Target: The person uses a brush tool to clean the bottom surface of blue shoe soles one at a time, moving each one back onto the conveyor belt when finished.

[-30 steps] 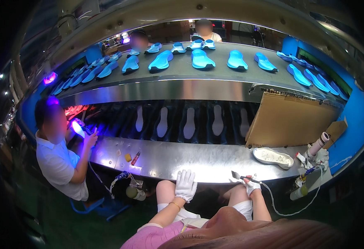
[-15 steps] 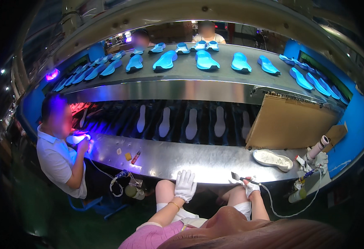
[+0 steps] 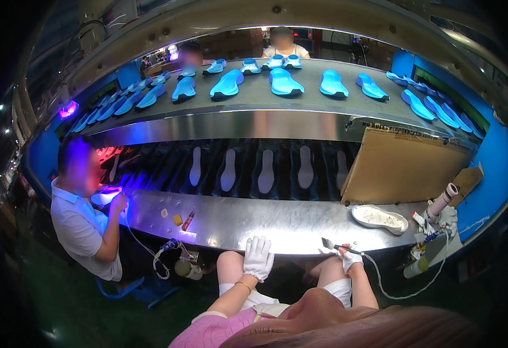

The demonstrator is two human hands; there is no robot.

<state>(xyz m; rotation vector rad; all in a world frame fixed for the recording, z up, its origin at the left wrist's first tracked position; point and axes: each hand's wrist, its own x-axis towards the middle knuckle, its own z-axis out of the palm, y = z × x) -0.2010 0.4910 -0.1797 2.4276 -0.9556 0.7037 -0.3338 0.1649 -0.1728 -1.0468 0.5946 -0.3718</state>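
My left hand (image 3: 258,259), in a white glove, rests at the front edge of the steel bench (image 3: 248,223), its fingers stretched out with nothing in them. Its wrist lies over my left thigh. In my right hand (image 3: 351,261), also gloved in white, is a brush (image 3: 336,246) with a dark handle and a flat tip pointing left over the bench edge. A thin pale hose (image 3: 386,294) runs from the handle's right end. Beyond this hand a white shoe sole (image 3: 380,219) lies on the bench, its inside streaked with whitish residue.
Blue shoe soles (image 3: 286,82) stand on the upper conveyor (image 3: 312,104); grey insole-shaped pieces (image 3: 267,171) lie on the dark lower level. A cardboard sheet (image 3: 407,168) leans at right, near a pink tube (image 3: 442,200). At left, a co-worker (image 3: 86,214) holds a lit shoe part.
The whole view has shifted slightly. My right hand's fingers have moved a little around the brush. My left hand stays in place.
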